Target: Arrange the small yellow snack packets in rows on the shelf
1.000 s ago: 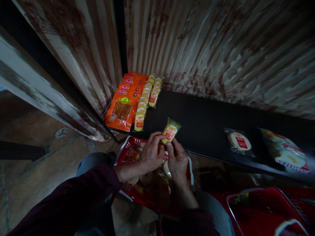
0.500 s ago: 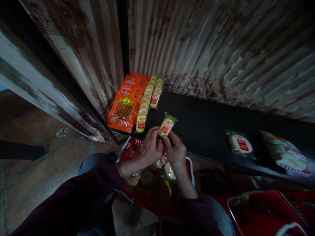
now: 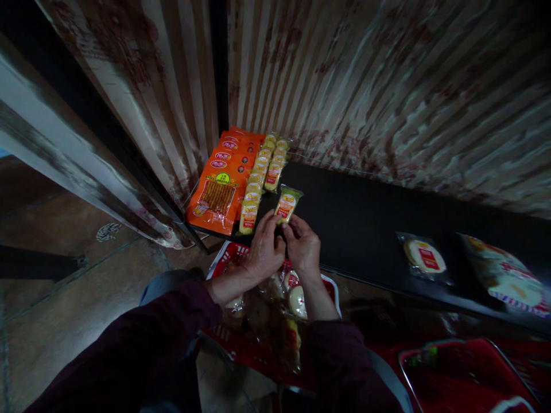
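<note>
Between the fingertips of my left hand (image 3: pixel 264 244) and my right hand (image 3: pixel 302 241) is a small yellow wrapped snack cake (image 3: pixel 286 205) with a red and white label. Both hands are closed on its lower end, and it tilts slightly right, over the front of the black shelf (image 3: pixel 353 212). Just left of it lie two overlapping rows of like packs, a longer row (image 3: pixel 253 192) and a shorter row (image 3: pixel 275 166). Orange snack bags (image 3: pixel 215 183) overlap at the shelf's left end. Beneath my hands stands a red basket (image 3: pixel 224 255) holding several wrapped foods.
On the right of the shelf lie a clear-wrapped round pastry (image 3: pixel 425 256) and a larger printed bag (image 3: pixel 505 275). A second red basket (image 3: pixel 456 373) stands at the lower right. Behind the shelf hangs a patterned curtain (image 3: pixel 344 86); a black post (image 3: pixel 218 63) rises at its back left.
Both hands have carried the snack cake a little up and left, closer to the shorter row. It stands somewhat more upright. The packs on the shelf keep their places.
</note>
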`<state>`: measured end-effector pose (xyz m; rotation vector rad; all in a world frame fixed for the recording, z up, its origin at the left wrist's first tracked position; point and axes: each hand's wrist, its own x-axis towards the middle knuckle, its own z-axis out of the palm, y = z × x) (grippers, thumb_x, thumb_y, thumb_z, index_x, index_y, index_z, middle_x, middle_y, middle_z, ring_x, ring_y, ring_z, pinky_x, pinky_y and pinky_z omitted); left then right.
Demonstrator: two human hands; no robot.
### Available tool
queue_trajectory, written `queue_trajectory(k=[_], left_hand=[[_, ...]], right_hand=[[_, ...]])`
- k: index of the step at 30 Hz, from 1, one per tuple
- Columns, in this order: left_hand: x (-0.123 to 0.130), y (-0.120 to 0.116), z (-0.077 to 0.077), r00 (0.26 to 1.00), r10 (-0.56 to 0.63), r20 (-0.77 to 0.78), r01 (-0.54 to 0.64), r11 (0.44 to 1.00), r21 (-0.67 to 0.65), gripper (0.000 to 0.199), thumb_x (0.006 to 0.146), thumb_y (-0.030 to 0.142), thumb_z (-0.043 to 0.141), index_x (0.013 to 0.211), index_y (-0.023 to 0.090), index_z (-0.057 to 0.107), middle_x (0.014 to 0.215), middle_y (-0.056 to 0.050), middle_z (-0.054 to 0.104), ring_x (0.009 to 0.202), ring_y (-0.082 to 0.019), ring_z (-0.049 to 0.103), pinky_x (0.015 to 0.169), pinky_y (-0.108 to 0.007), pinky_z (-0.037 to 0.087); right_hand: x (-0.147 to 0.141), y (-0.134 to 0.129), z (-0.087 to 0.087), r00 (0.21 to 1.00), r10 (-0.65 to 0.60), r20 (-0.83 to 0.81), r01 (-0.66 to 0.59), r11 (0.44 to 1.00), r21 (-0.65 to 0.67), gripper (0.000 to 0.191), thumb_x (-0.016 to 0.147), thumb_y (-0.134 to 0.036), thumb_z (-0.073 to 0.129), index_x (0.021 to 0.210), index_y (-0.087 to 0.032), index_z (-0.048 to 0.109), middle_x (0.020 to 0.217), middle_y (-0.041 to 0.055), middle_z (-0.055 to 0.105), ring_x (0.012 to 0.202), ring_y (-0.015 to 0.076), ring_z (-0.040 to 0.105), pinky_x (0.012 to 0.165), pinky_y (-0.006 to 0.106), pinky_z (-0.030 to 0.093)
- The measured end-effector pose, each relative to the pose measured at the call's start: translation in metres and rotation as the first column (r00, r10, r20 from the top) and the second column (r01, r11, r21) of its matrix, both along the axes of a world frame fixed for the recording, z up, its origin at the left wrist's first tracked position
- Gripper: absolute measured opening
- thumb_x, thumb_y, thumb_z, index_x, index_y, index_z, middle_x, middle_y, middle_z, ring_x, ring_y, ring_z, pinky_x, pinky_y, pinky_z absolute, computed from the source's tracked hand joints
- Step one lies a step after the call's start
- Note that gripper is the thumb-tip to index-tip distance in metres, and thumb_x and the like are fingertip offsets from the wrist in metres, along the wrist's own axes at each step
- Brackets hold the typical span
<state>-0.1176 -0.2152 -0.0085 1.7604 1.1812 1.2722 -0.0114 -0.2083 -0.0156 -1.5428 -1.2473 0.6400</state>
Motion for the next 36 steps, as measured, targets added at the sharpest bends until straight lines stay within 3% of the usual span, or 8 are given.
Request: queue_trajectory(k=[13, 22, 31, 36], left_hand=[[0.001, 0.013, -0.007, 0.999, -0.024, -0.03, 0.022, 0.998, -0.057, 0.064, 0.076, 0.003, 0.037, 0.14, 0.008, 0.038, 0.153, -0.017, 0.029, 0.143, -0.023, 0.025, 0.12, -0.044, 0.023], [0.003, 0.015, -0.007, 0.999, -0.007, 0.034, 0.009, 0.997, -0.076, 0.069, 0.074, 0.0, 0.038, 0.141, 0.015, 0.038, 0.156, -0.01, 0.025, 0.145, -0.022, 0.02, 0.121, -0.046, 0.02], [0.002, 0.021, -0.005, 0.999, -0.032, 0.008, 0.033, 0.997, -0.064, 0.069, 0.073, 0.0, 0.037, 0.141, 0.014, 0.039, 0.157, -0.009, 0.022, 0.146, -0.022, 0.016, 0.121, -0.044, 0.017], [0.003, 0.022, -0.005, 0.999, -0.037, -0.013, 0.037, 0.999, -0.026, 0.064, 0.077, 0.001, 0.035, 0.14, 0.014, 0.042, 0.155, -0.009, 0.027, 0.146, -0.022, 0.014, 0.121, -0.044, 0.017]], right_hand=[[-0.003, 0.024, -0.003, 0.999, 0.014, 0.035, -0.014, 1.0, 0.016, 0.033, 0.08, -0.028, 0.056, 0.108, -0.016, 0.066, 0.102, 0.0114, 0.072, 0.09, 0.0225, 0.068, 0.086, 0.04, 0.053], [-0.007, 0.029, -0.002, 0.997, 0.008, 0.079, -0.01, 1.0, 0.021, 0.032, 0.081, -0.027, 0.055, 0.108, -0.015, 0.066, 0.103, 0.0123, 0.072, 0.09, 0.0213, 0.068, 0.087, 0.038, 0.053], [-0.008, 0.045, 0.0, 0.995, 0.032, 0.092, -0.035, 0.999, 0.033, 0.031, 0.078, -0.023, 0.054, 0.104, -0.011, 0.066, 0.099, 0.0145, 0.072, 0.089, 0.0236, 0.068, 0.085, 0.039, 0.052], [-0.006, 0.052, -0.006, 0.993, 0.045, 0.113, -0.049, 0.998, 0.034, 0.031, 0.079, -0.023, 0.052, 0.106, -0.015, 0.066, 0.102, 0.0118, 0.072, 0.091, 0.0222, 0.067, 0.086, 0.038, 0.052]])
